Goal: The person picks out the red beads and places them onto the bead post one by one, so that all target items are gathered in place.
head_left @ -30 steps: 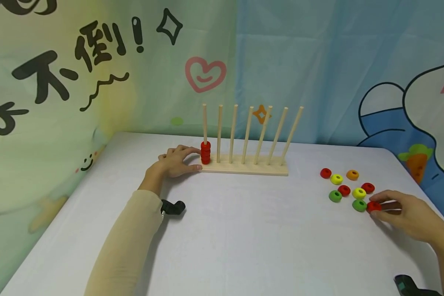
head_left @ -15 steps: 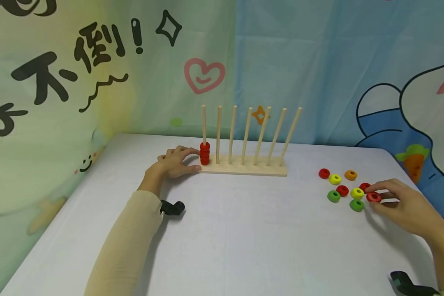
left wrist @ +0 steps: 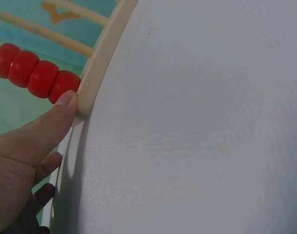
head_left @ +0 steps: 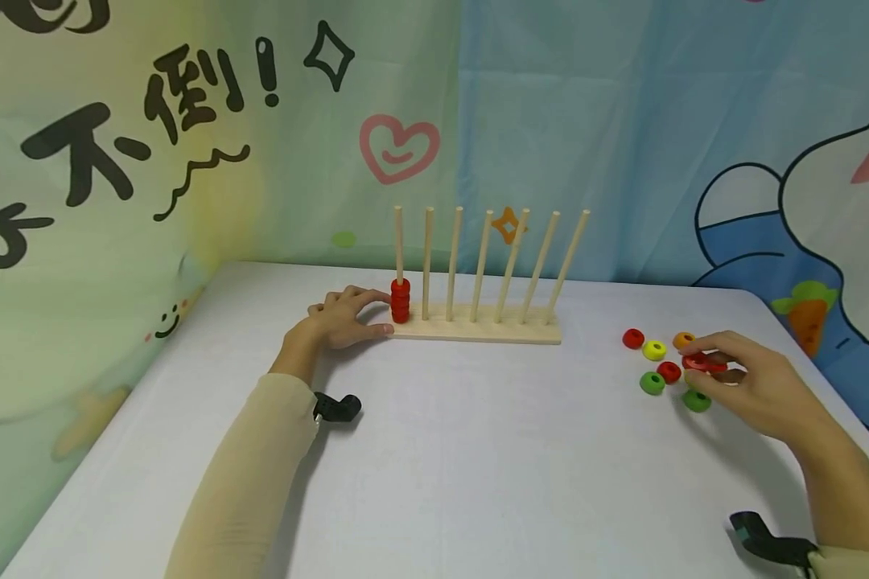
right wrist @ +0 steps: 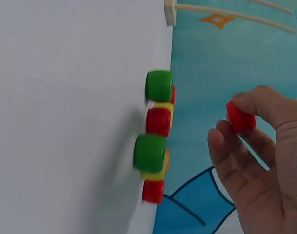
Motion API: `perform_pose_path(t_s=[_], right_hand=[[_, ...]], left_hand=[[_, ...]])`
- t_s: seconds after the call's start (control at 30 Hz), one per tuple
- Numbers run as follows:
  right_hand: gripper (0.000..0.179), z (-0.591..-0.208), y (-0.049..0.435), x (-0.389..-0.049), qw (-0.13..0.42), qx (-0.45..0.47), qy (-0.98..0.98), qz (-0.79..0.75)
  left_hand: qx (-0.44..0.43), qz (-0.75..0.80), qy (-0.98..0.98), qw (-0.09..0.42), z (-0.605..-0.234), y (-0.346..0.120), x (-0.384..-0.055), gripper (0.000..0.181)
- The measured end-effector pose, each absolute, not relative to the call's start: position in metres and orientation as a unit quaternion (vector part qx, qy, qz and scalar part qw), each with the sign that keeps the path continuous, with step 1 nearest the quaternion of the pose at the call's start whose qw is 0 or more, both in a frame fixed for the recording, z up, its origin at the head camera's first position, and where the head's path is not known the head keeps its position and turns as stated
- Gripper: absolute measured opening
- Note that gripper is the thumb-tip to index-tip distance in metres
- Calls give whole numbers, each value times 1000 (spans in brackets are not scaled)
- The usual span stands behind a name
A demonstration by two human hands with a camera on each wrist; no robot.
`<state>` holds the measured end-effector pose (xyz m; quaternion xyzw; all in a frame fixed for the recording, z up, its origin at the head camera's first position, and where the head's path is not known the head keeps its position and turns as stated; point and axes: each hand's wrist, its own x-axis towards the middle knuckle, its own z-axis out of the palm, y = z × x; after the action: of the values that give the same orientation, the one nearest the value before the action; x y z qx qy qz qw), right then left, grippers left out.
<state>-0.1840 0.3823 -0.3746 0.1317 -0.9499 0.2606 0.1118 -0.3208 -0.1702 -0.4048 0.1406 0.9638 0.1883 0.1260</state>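
On the table stands a wooden peg rack (head_left: 478,331) with several upright pegs. Several red beads (head_left: 401,301) are stacked on its leftmost peg. My left hand (head_left: 343,318) grips the rack's left end, thumb at the front corner; in the left wrist view the thumb (left wrist: 55,117) lies against the base beside the lowest bead. At the right, my right hand (head_left: 760,386) pinches a red bead (right wrist: 241,118) between thumb and fingers, raised above the table. Below and around it lie loose beads: green (head_left: 652,383), yellow (head_left: 654,350), red (head_left: 633,338) and orange (head_left: 683,341), some partly hidden by the hand.
A white tabletop (head_left: 478,458) spreads between the rack and the loose beads. Behind it hangs a printed cloth (head_left: 572,121) with a heart and cartoon figures. Black camera mounts (head_left: 339,408) sit at both wrists.
My right hand has lifted a red bead off the table and carried it up and to the left, over the other beads. My left hand has stayed at the rack's end.
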Motion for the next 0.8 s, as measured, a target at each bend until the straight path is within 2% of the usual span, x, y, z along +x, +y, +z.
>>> perform_pose_path(t_s=[0.37, 0.8], right_hand=[[33, -360, 349, -202, 130, 175, -933, 286], [38, -354, 307, -213, 112, 202, -924, 305]], left_hand=[[143, 188, 964, 123, -403, -171, -320, 68], [144, 196, 962, 123, -402, -171, -317, 65]])
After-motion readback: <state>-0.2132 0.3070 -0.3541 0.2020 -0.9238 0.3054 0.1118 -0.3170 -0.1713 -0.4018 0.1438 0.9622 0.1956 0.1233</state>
